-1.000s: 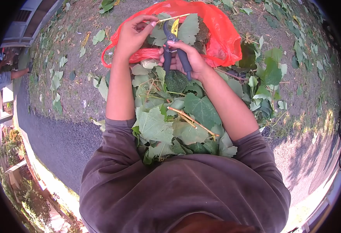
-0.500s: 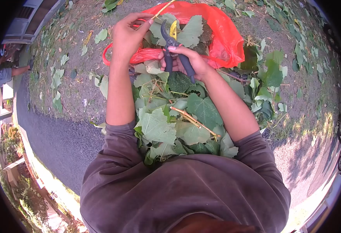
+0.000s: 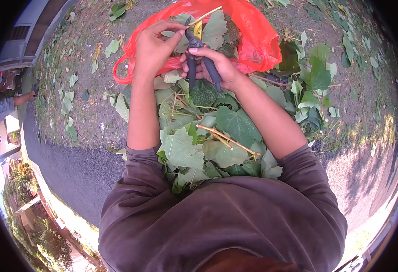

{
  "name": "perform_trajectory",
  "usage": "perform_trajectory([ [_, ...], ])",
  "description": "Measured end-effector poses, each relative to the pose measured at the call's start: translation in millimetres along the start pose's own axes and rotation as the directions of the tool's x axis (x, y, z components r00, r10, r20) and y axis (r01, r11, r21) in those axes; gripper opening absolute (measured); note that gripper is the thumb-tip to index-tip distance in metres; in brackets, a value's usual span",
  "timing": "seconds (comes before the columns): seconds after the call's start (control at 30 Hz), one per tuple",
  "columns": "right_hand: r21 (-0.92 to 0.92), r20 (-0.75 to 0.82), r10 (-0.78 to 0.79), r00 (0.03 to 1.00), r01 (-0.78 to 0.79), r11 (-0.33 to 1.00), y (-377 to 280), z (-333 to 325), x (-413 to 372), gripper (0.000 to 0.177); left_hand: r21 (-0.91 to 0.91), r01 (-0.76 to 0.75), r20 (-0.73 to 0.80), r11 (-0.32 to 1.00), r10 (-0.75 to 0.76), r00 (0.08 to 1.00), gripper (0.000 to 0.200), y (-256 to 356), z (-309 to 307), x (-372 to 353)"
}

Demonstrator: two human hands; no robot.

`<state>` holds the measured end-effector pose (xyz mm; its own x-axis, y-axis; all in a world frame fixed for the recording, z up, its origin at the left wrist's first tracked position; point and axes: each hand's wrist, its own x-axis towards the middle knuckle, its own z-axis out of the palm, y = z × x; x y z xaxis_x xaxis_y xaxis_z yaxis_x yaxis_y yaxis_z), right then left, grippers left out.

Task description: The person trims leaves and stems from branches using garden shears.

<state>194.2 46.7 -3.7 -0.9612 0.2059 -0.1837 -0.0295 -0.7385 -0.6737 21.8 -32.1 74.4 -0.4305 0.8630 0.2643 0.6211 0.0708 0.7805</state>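
My left hand (image 3: 156, 45) pinches a thin yellow-green stem (image 3: 206, 15) between thumb and fingertips. Pruning shears (image 3: 194, 43) with dark handles and a yellow blade rest in my right hand (image 3: 219, 68), its fingers wrapped round them. The handles are spread and the blades stand apart, their tips close beside the stem and my left fingertips. Behind both hands lies a red plastic bag (image 3: 260, 38) with its mouth open and leaves (image 3: 214, 29) in it. A heap of large green leaves (image 3: 183, 147) covers my lap, with cut brown twigs (image 3: 228, 138) on top.
To the right of the bag is a pile of leafy cuttings (image 3: 317, 84). Loose leaves (image 3: 67, 102) are scattered over the bare soil. Grey asphalt (image 3: 76, 167) runs along the left. At the far left edge, another person's arm (image 3: 24, 98) shows.
The stem has come lower and to the right, along with my left hand. The shears' blade tips are now nearer my left fingertips and the stem.
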Motion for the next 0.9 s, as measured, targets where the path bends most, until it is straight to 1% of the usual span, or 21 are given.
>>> perform_trajectory([
  [0.03, 0.004, -0.001, 0.0, 1.0, 0.0, 1.0, 1.1, -0.6, 0.6, 0.043, 0.001, 0.001, 0.004, 1.0, -0.001, 1.0, 0.015, -2.4, -1.2, 0.1],
  [0.1, -0.021, 0.001, -0.006, 1.0, 0.006, 1.0, 0.6, -2.4, 2.1, 0.042, -0.168, 0.095, 0.027, 0.981, -0.092, 0.995, 0.015, -8.0, -1.6, 3.0],
  [0.13, -0.021, 0.001, -0.007, 1.0, 0.007, 1.0, 0.1, -2.9, 2.3, 0.042, -0.167, 0.095, 0.027, 0.981, -0.092, 0.995, 0.015, -10.9, -1.2, 3.6],
  [0.2, -0.047, 0.005, 0.014, 1.0, -0.014, 0.999, -0.6, -3.6, 2.8, 0.041, -0.1, 0.032, -0.011, 0.994, -0.034, 0.999, 0.016, -11.4, -1.3, 4.3],
  [0.23, -0.046, 0.005, 0.013, 1.0, -0.013, 0.999, -0.8, -3.9, 3.5, 0.041, -0.099, 0.032, -0.01, 0.995, -0.033, 0.999, 0.016, -9.1, -1.6, 3.8],
  [0.3, -0.027, 0.02, 0.032, 0.999, -0.031, 0.999, -1.2, -3.2, 3.1, 0.042, 0.014, 0.092, -0.015, 0.996, -0.092, 0.996, 0.016, -1.6, -1.5, 1.4],
  [0.33, -0.026, 0.018, 0.031, 0.999, -0.03, 0.999, -1.6, -2.0, 2.1, 0.042, 0.014, 0.092, -0.012, 0.996, -0.092, 0.996, 0.016, 1.0, -1.1, 0.8],
  [0.4, -0.03, -0.019, 0.031, 0.999, -0.032, 0.999, -3.0, 2.1, 0.1, 0.043, -0.05, 0.121, -0.018, 0.991, -0.122, 0.992, 0.016, 3.6, -0.8, -0.3],
  [0.53, -0.001, -0.039, 0.046, 0.998, -0.046, 0.999, -3.8, 5.3, -2.7, 0.042, -0.074, 0.101, -0.031, 0.992, -0.104, 0.994, 0.016, -6.7, -1.3, 1.7],
  [0.6, -0.065, -0.009, 0.031, 0.999, -0.032, 0.997, -3.0, 2.1, 0.2, 0.041, -0.078, 0.103, -0.016, 0.992, -0.105, 0.994, 0.016, -7.9, -2.4, 2.4],
  [0.63, -0.064, -0.008, 0.034, 0.999, -0.034, 0.997, -2.7, 1.4, 0.6, 0.041, -0.078, 0.106, -0.016, 0.991, -0.107, 0.994, 0.016, -8.9, -2.5, 2.8],
  [0.7, -0.07, -0.022, 0.03, 0.999, -0.032, 0.997, -2.0, 1.6, 0.5, 0.041, -0.141, 0.075, -0.003, 0.987, -0.076, 0.997, 0.018, -11.3, -2.9, 3.0],
  [0.83, -0.042, -0.033, 0.022, 0.999, -0.024, 0.999, -1.8, 3.0, 1.2, 0.04, -0.165, 0.071, -0.009, 0.984, -0.073, 0.997, 0.018, -13.7, -1.8, 3.5],
  [0.9, -0.089, -0.07, 0.035, 0.997, -0.041, 0.995, -2.7, 3.4, 0.1, 0.039, -0.23, 0.063, -0.006, 0.971, -0.066, 0.998, 0.018, -15.0, -1.9, 3.9],
])
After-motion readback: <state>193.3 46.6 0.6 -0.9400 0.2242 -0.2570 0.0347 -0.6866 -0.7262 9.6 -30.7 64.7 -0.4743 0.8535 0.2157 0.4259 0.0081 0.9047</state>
